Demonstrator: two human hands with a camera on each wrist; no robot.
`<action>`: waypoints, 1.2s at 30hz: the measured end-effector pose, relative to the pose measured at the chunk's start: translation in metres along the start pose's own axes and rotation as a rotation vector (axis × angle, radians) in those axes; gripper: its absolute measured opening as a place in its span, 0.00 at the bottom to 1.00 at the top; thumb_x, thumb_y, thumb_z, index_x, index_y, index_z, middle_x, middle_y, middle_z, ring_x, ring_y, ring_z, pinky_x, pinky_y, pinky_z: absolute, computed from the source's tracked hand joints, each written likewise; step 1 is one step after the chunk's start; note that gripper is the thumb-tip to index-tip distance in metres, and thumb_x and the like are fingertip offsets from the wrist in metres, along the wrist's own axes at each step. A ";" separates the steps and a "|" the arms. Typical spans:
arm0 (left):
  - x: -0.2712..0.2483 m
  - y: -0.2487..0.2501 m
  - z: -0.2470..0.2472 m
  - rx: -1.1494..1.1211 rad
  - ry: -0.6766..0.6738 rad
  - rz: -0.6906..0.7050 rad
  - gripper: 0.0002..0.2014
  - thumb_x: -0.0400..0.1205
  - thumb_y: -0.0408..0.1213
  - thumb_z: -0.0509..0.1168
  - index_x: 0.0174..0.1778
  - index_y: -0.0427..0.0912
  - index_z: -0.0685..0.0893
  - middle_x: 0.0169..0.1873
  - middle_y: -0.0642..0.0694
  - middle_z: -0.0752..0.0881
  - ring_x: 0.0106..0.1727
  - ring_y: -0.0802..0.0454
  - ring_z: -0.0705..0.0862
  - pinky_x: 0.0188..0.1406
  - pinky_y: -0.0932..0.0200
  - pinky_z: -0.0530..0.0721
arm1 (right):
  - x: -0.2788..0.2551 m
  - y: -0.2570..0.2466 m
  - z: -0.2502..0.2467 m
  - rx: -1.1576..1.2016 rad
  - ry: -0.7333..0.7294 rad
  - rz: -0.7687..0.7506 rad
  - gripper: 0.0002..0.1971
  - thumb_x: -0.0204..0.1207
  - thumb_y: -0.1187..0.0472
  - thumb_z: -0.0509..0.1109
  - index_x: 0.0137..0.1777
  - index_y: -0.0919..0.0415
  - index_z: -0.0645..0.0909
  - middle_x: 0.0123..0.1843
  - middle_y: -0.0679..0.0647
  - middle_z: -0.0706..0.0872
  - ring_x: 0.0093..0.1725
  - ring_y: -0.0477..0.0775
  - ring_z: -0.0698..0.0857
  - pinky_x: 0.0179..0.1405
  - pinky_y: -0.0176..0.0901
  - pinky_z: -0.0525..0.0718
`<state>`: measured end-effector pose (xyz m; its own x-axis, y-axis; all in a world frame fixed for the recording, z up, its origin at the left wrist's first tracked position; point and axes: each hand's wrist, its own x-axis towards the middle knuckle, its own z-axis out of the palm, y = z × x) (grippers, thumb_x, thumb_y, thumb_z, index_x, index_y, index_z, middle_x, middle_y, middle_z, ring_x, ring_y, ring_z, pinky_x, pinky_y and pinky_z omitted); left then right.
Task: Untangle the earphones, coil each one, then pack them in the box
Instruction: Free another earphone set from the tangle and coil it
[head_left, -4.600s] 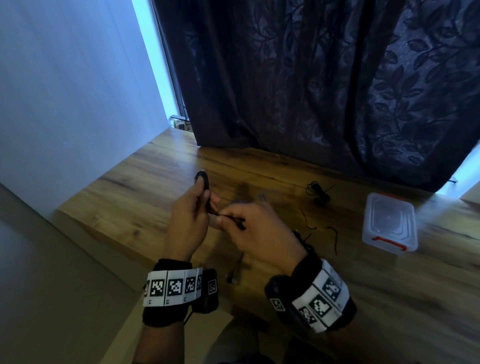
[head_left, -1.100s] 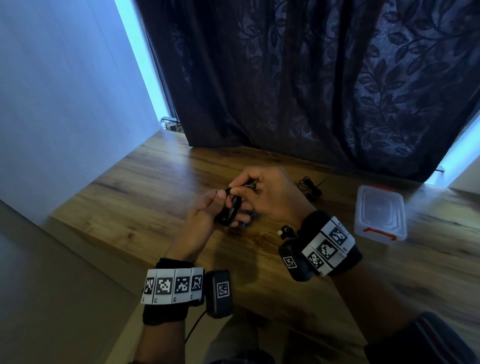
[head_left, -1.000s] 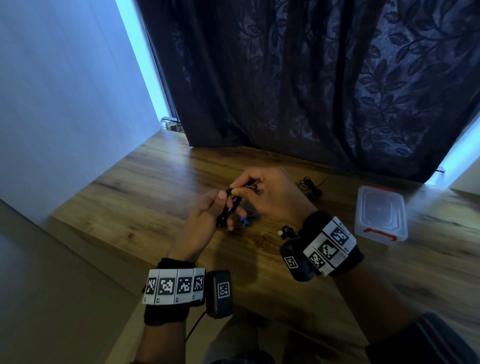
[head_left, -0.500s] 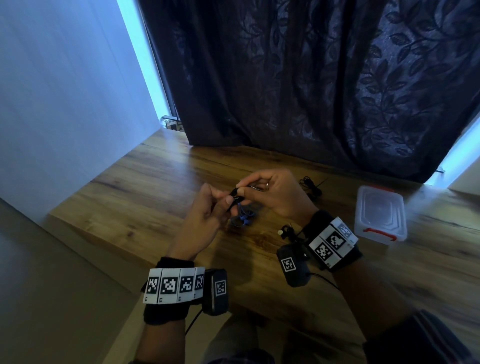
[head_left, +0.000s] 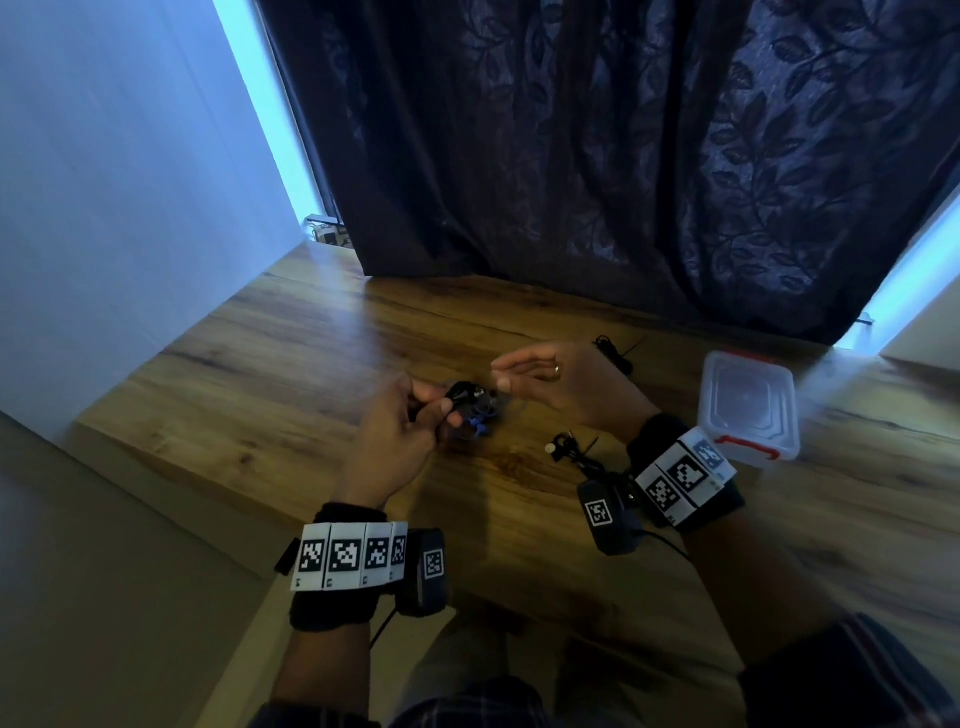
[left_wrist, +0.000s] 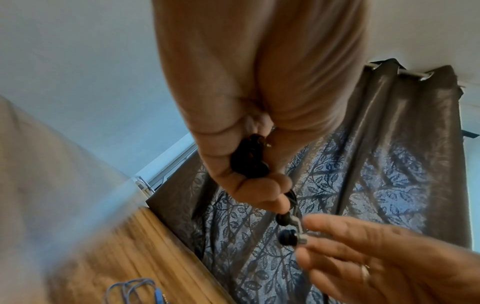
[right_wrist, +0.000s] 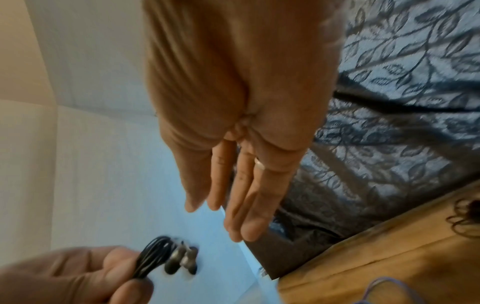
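Left hand (head_left: 400, 431) gripping black coil (right_wrist: 153, 255) tight. Right hand (head_left: 561, 384) loose, holding nothing. Best to tuck buds (left_wrist: 287, 236) in, then carry to box (head_left: 748, 410).

Box (head_left: 746, 406) on table (head_left: 270, 395), right of hands

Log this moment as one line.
left hand grips coiled black earphones | right hand open | box lid on

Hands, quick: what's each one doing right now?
Left hand: grips the coiled black earphones.
Right hand: open, fingers straight, holding nothing.
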<state>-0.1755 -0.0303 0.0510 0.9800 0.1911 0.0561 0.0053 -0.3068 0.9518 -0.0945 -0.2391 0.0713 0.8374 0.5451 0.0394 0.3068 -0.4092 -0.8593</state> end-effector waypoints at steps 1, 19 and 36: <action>0.001 -0.003 0.000 0.017 0.002 -0.012 0.06 0.84 0.26 0.64 0.43 0.38 0.77 0.40 0.33 0.89 0.33 0.52 0.83 0.34 0.57 0.81 | -0.005 0.006 -0.007 -0.040 0.038 0.025 0.13 0.80 0.55 0.75 0.63 0.53 0.88 0.55 0.41 0.91 0.53 0.30 0.88 0.51 0.18 0.80; 0.002 -0.017 0.019 0.097 -0.010 -0.085 0.09 0.86 0.21 0.58 0.58 0.16 0.72 0.48 0.25 0.79 0.23 0.72 0.81 0.25 0.77 0.78 | -0.088 0.121 -0.034 -0.439 0.340 0.628 0.18 0.83 0.64 0.67 0.30 0.57 0.77 0.30 0.51 0.80 0.29 0.46 0.79 0.27 0.33 0.73; -0.006 0.002 0.019 0.098 0.008 0.012 0.04 0.87 0.23 0.58 0.50 0.24 0.74 0.29 0.45 0.83 0.22 0.65 0.78 0.27 0.74 0.76 | -0.057 0.111 -0.022 -0.362 0.535 0.742 0.13 0.79 0.59 0.73 0.35 0.64 0.79 0.33 0.57 0.83 0.32 0.54 0.81 0.35 0.45 0.82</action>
<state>-0.1774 -0.0500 0.0470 0.9784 0.1945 0.0705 0.0132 -0.3989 0.9169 -0.0980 -0.3315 -0.0154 0.9405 -0.3074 -0.1446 -0.3343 -0.7620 -0.5546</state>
